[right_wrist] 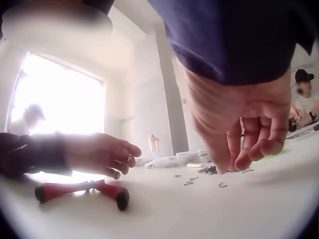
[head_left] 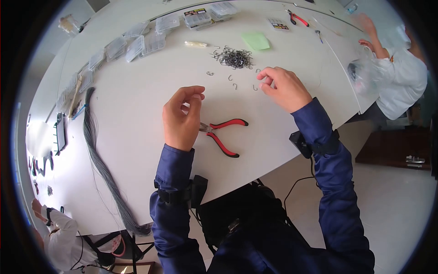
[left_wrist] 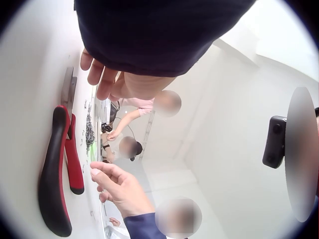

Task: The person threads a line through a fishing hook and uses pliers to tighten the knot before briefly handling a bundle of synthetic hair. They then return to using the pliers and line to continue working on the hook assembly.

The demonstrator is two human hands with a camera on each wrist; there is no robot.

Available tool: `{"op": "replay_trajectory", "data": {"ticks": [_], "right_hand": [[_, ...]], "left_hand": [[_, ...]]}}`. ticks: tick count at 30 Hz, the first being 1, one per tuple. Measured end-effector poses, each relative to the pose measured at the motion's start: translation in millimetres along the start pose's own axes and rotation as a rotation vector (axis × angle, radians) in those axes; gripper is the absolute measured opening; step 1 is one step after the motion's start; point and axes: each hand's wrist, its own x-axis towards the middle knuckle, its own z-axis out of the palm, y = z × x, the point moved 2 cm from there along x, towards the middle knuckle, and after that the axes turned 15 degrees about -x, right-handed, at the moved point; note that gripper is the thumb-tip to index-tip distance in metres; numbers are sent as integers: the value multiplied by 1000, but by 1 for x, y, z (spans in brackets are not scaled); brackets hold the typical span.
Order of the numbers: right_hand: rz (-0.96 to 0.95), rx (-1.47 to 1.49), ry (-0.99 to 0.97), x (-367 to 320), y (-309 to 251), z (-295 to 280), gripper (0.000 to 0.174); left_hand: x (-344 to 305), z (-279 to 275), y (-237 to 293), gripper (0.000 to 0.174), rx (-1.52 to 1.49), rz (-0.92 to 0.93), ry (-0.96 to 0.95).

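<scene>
My left hand (head_left: 180, 119) hovers over the white table with loosely bent fingers and nothing visible in them. Just beside it lie pliers (head_left: 223, 145) with red and black handles spread apart, their tips partly hidden by that hand in the head view. My right hand (head_left: 286, 89) is held to the right, its fingers relaxed and slightly bent, close to some loose small metal hooks (head_left: 235, 86). Beyond both hands is a dark heap of similar hooks (head_left: 236, 58). In the right wrist view, the right fingers (right_wrist: 259, 148) hang over the table in front of the heap.
A long bundle of grey wire (head_left: 106, 166) runs down the left side. Clear plastic boxes (head_left: 167, 23) line the far edge. Behind the heap are a green paper (head_left: 256, 41), a cream-coloured piece (head_left: 195, 44) and another pair of pliers (head_left: 299, 19). Other people sit around the table.
</scene>
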Motion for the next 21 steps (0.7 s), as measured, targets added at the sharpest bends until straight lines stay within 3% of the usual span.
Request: {"op": "replay_trajectory", "data": {"ticks": [3,9,15,21], "right_hand": [[-51,-71,9,12,-9,13,17],[92,-30,-193,18,-17,12,17],[106,-78,-205,21,-20,16,21],[92,-48,-80,11,-36,14,21]], "left_hand": [[1,-4,-3,20,-8,-18,42],[1,-4,0,19,-17,7,84],[-1,-1,1,18,14,4,48],[0,0,-5,17,-28,64,54]]}}
